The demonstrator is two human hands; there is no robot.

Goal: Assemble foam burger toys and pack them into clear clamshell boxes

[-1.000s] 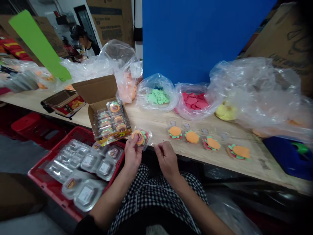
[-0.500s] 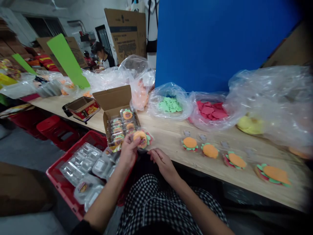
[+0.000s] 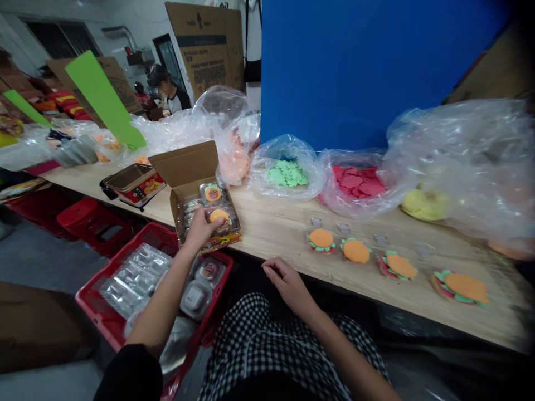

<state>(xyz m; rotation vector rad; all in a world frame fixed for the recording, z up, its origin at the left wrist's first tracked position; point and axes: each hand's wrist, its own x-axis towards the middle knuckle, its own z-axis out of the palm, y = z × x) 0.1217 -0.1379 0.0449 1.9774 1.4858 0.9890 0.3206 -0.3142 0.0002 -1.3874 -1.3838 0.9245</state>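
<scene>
My left hand [image 3: 200,227] reaches into the open cardboard box [image 3: 186,167] on the wooden table and grips a clear plastic pack with a toy burger [image 3: 220,218] that rests on the other packs in the box. My right hand [image 3: 286,278] hovers at the table's front edge above my checked lap, fingers loosely curled with nothing seen in them. Several unpacked toy burgers [image 3: 321,239] lie in a row on the table to the right.
A red crate [image 3: 109,319] with clear plastic packs stands below left. Bags of orange [image 3: 234,161], green [image 3: 287,174], red [image 3: 355,182] and yellow pieces [image 3: 424,204] line the table's back before a blue board [image 3: 355,72]. A tin [image 3: 134,182] lies left; a person sits far off.
My left hand carried the packed burger from the table's edge leftward into the cardboard box. My right hand let go and stayed near the table's edge. The view shifted slightly.
</scene>
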